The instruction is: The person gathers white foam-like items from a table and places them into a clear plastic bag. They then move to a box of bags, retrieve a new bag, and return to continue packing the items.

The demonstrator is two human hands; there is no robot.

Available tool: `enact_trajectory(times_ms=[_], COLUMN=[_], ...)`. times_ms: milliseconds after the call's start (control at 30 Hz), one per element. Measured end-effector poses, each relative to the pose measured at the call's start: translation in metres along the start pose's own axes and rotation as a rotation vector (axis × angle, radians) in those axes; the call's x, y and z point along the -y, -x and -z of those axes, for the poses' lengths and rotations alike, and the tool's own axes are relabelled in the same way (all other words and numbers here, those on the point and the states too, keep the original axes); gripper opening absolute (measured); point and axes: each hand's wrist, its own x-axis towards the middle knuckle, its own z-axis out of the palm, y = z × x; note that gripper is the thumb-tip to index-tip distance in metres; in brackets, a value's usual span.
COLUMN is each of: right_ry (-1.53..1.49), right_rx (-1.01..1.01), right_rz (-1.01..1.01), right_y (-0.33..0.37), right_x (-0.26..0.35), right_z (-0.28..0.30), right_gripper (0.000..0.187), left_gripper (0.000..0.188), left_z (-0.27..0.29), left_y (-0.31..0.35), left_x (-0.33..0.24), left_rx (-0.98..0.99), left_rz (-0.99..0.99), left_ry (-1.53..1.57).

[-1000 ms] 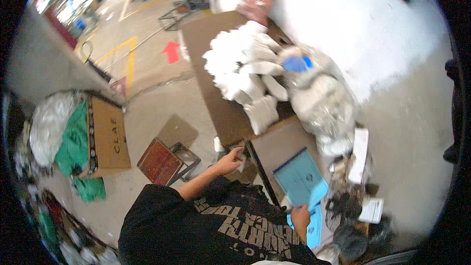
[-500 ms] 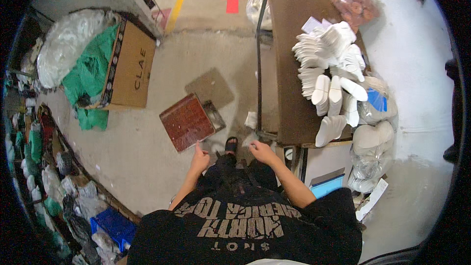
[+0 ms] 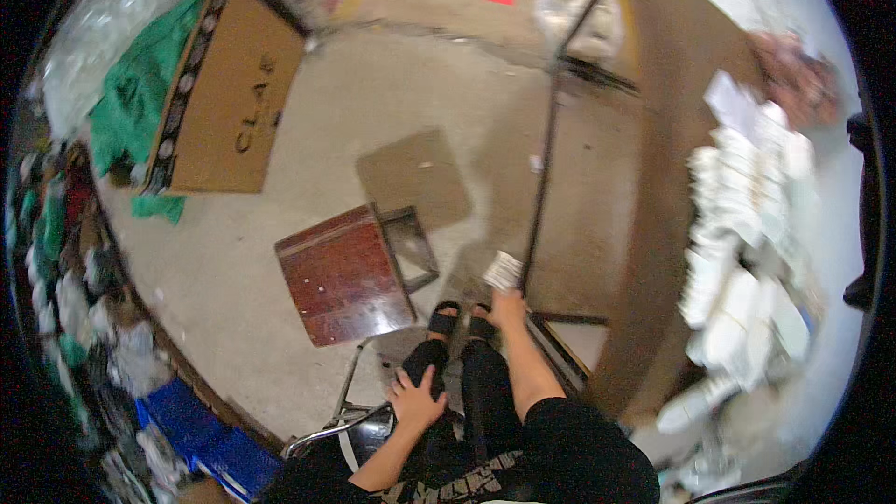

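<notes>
My left hand point(image 3: 417, 399) rests on my left knee, its fingers spread and holding nothing. My right arm reaches down beside the table's near leg, and my right hand point(image 3: 507, 311) meets the lower edge of a small white rectangular piece with dark marks point(image 3: 503, 271). It looks like paper or card. Blur and the angle hide whether those fingers grip it. To the left stands a low stool with a glossy reddish-brown wooden top point(image 3: 345, 275). My feet in black sandals point(image 3: 446, 318) are just past my knees.
A brown table point(image 3: 658, 159) on the right bears stacks of white shoe-insole shapes point(image 3: 723, 196). A cardboard box point(image 3: 229, 98) with green and clear plastic stands at left. A metal-framed chair point(image 3: 341, 425) is beneath me. Bagged goods and a blue bin point(image 3: 210, 439) line the left.
I have bent forward. My left hand has moved from near the stool onto my knee and spread its fingers. My right hand has lowered to the small white piece.
</notes>
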Motion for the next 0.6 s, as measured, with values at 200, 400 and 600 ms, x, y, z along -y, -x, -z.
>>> enact_trajectory(times_ms=[200, 400, 600], right_ry=[0.246, 0.607, 0.262], right_rx=[-0.327, -0.234, -0.170], right_rz=[0.174, 0.054, 0.003], right_y=[-0.146, -0.201, -0.147], right_x=[-0.035, -0.067, -0.011], right_z=[-0.095, -0.132, -0.046], right_gripper=[0.049, 0.048, 0.068], left_gripper=[0.066, 0.065, 0.065], left_z=[0.010, 0.021, 0.021], left_y=[-0.036, -0.055, -0.042], left_x=[-0.028, -0.032, -0.021], left_rx=[-0.460, -0.500, -0.398], left_rz=[-0.019, -0.024, -0.006], left_ry=[-0.029, -0.010, -0.075])
